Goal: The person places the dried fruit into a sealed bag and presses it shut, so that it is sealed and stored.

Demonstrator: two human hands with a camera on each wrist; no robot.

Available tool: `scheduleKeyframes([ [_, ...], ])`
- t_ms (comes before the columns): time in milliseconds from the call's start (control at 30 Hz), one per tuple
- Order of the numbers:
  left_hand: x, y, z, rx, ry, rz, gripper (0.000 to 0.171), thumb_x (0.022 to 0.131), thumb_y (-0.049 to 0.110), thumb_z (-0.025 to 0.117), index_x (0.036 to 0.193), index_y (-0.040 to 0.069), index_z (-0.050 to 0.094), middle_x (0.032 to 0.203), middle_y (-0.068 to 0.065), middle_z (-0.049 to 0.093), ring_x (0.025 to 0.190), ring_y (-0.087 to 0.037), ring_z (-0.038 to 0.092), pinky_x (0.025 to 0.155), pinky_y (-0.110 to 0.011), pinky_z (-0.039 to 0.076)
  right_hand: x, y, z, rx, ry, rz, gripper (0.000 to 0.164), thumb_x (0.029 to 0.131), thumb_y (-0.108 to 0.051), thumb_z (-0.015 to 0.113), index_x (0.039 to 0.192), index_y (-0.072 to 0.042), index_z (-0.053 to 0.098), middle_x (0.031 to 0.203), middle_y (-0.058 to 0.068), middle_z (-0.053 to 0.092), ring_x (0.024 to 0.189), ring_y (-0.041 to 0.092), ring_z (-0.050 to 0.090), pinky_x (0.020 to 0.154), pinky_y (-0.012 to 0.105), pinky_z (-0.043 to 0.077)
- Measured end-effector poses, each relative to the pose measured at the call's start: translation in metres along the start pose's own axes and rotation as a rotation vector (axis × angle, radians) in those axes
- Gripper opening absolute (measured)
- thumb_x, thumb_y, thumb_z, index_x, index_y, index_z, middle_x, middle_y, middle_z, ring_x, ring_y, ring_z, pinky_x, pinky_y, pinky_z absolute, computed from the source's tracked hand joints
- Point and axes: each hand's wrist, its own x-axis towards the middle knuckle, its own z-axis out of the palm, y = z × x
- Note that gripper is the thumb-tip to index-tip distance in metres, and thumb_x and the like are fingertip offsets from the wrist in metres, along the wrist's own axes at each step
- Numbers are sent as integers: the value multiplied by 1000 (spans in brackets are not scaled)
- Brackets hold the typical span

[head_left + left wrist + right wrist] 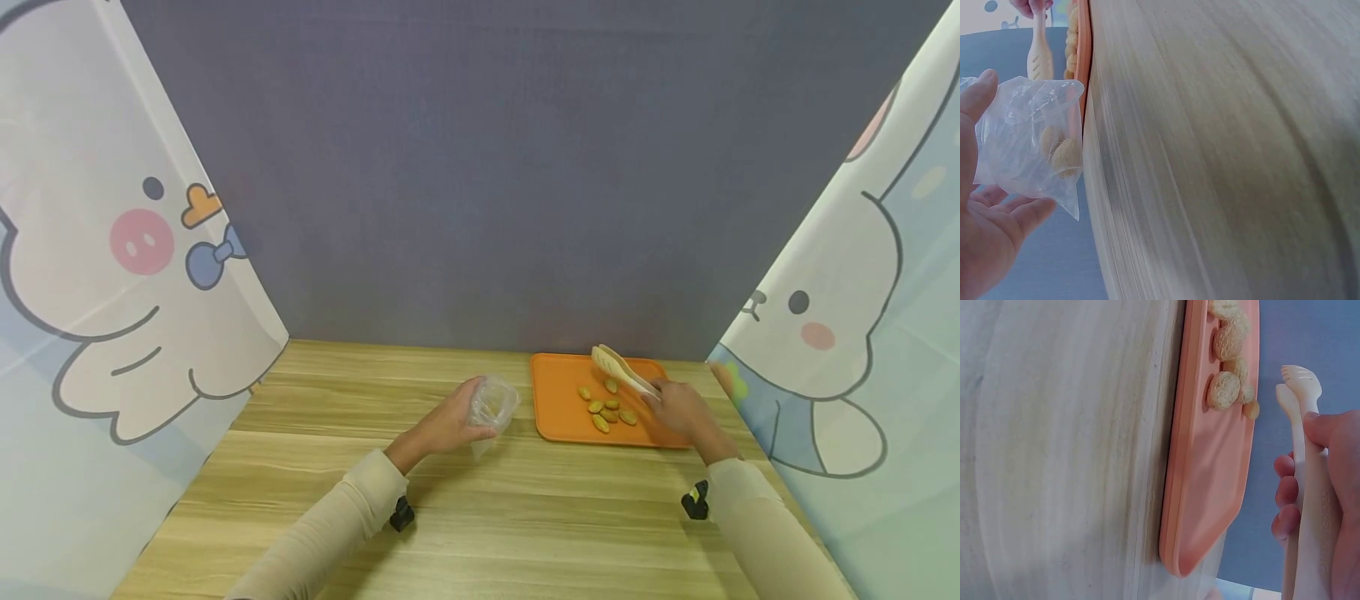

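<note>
My left hand (452,419) holds a clear plastic bag (1016,137) between thumb and fingers, left of the tray. Two round, tan, rough-skinned pieces (1066,156) lie inside the bag. With my right hand (678,408) I grip cream-coloured tongs (626,372) around their arms, over the right part of an orange tray (558,408). The tong heads (1302,382), one slotted, are close together with a small gap and nothing between them. Several oval, wrinkled, walnut-like pieces (1224,389) sit on the tray below the tongs.
The tray lies on a wood-grain table (480,508) near its back right. A dark grey panel (480,183) rises behind the table. Cartoon-printed cloths (840,350) stand at both sides.
</note>
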Motion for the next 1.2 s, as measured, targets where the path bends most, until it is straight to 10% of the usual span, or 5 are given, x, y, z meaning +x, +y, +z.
scheduleKeyframes([
  [1200, -1, 1, -2, 12, 6, 0, 96, 87, 37, 82, 157, 1, 26, 138, -14, 53, 110, -21, 57, 93, -41, 51, 7, 23, 9, -41, -67, 86, 30, 103, -21, 54, 102, 8, 61, 79, 19, 64, 72, 38, 63, 66, 54, 51],
])
